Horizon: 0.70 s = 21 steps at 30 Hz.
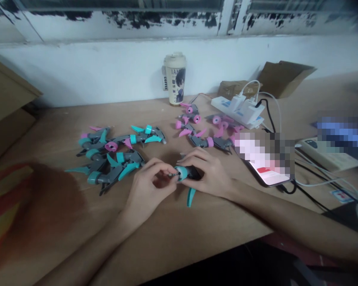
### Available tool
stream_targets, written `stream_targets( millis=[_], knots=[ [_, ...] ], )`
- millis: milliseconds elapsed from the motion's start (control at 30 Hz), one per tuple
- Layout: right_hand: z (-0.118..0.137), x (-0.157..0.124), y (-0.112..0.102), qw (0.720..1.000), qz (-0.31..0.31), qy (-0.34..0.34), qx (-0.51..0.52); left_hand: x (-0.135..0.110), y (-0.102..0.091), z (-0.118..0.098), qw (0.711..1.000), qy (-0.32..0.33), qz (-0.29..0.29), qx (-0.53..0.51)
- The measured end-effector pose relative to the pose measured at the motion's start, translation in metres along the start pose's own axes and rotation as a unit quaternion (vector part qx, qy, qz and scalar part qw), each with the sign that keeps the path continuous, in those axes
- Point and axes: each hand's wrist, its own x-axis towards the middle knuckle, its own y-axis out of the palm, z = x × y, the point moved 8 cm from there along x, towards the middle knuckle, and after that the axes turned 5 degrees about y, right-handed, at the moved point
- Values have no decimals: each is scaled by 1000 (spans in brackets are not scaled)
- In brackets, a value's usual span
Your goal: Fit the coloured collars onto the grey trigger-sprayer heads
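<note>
The right hand [211, 172] holds a spray head [182, 172] over the table [197, 236], thumb and fingers wrapped round its dark body, the teal collar turned left and the teal trigger hanging toward the near side. The left hand [155, 178] meets it at the collar's mouth, its grip narrow: thumb and fingertips pinch a small part [173, 174], too small to name.

Just left of the left hand, the left pile [128, 171] of teal and pink heads limits movement that way. The far pile [209, 142], mostly pink, lies beyond the right hand and reaches toward the power strip [226, 105]. A phone [273, 177] stands close on the right, with cables [312, 203] running past it, so the right side is tight. Beyond the far pile, a cup [176, 81] stands upright near the wall [107, 75].

The widest room is on the near side, where bare wood runs from the hands to the slanting near edge. A blurred red and yellow shape [6, 214] cuts in at the near left.
</note>
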Motion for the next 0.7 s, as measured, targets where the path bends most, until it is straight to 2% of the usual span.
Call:
stream_targets(
  millis=[300,700],
  knots=[
    [3,2,-4,1000,-7,-6,-16,0,-5,-10,997,13,-51,57],
    [1,-2,4,999,11,-20,-38,-2,3,-7,996,5,-47,78]
  ],
)
